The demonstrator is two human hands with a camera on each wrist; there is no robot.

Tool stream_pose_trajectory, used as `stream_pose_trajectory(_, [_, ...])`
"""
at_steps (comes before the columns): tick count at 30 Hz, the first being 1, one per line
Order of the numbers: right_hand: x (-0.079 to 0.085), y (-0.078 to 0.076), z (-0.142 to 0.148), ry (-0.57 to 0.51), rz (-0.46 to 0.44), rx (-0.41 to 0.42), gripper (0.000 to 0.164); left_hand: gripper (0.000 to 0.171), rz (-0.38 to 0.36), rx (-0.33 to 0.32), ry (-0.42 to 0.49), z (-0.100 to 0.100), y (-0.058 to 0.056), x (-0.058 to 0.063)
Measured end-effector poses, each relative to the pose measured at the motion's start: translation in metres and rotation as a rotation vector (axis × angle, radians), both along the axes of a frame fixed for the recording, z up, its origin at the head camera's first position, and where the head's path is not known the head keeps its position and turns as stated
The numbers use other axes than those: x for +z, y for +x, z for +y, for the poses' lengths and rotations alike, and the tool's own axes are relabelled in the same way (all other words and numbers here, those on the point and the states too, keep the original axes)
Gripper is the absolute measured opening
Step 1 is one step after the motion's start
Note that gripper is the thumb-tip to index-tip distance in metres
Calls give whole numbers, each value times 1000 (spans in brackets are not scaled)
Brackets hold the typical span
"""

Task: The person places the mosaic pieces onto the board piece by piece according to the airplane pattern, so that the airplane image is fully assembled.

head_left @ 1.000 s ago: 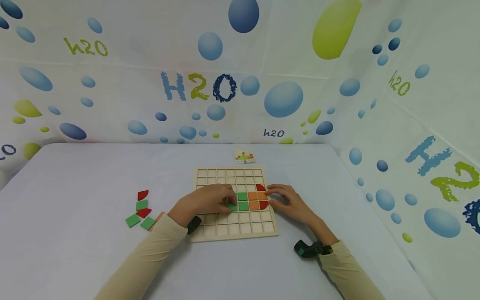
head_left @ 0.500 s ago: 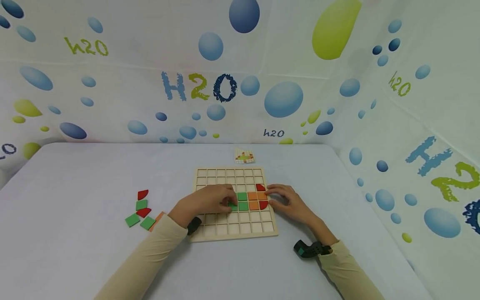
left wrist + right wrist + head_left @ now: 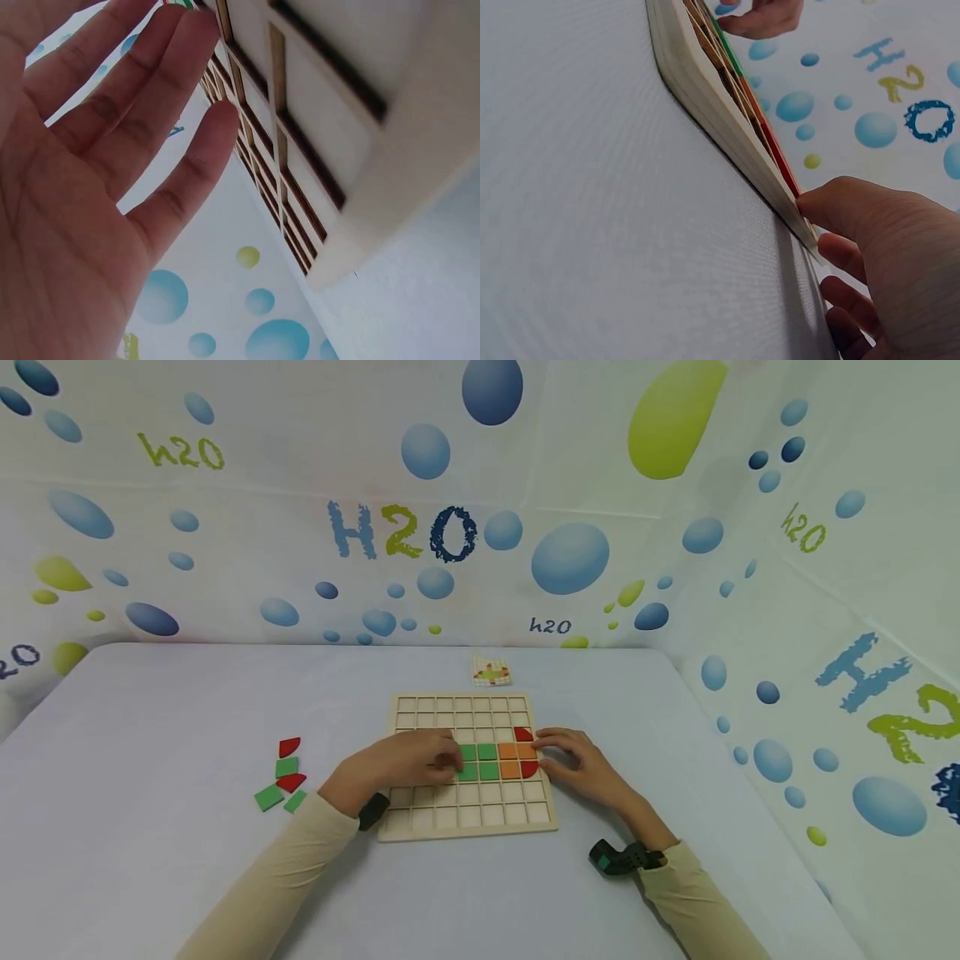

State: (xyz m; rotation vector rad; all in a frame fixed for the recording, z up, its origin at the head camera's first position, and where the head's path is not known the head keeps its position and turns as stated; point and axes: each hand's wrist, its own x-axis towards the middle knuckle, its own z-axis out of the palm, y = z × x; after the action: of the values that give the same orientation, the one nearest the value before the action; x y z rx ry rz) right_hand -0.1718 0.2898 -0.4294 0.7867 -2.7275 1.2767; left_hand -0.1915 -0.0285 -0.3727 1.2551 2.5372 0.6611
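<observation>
A wooden grid board (image 3: 468,837) lies on the table, with green square tiles (image 3: 488,771), orange square tiles (image 3: 507,752) and red rounded tiles (image 3: 528,768) in its cells. My left hand (image 3: 412,758) hovers over the board's left half, fingertips beside the leftmost green tiles. In the left wrist view its fingers (image 3: 184,187) are spread and loosely extended, with no tile visible in them. My right hand (image 3: 583,767) rests against the board's right edge. The right wrist view shows its thumb (image 3: 840,206) touching that edge; the other fingers are partly hidden.
Left of the board lie loose tiles: red rounded ones (image 3: 288,747) and green squares (image 3: 269,797), some beside my left sleeve (image 3: 277,860). A small pattern card (image 3: 492,672) lies behind the board. A printed curtain (image 3: 300,552) hangs behind the table.
My left hand has drawn back slightly to the left, so more of the green tiles shows. The left sleeve now covers the loose orange tile. My right hand stays at the board's edge.
</observation>
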Motion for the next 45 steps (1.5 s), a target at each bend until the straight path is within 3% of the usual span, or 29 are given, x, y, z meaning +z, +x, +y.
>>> stream_pose_trajectory(8, [-1,-1,0,-8,0,3,30,12,33,28,-13,-16,2,1])
stream_pose_trajectory(18, [-2,-1,-1,-3,-7,-4,30,9,-42,127,-45,-36,5,4])
stream_pose_trajectory(28, [-1,-1,-2,1,-7,-4,30,8,-49,162,-22,-58,9,6])
stream_pose_trajectory(35, [0,-1,-2,1,-2,-8,30,9,-56,225,-57,-71,11,8])
stream_pose_trajectory(41, [1,-1,-2,0,-4,0,30,9,-24,219,-58,-82,14,7])
stream_pose_trajectory(45, [2,0,-3,-3,-6,-2,30,11,-41,235,-54,-88,16,7])
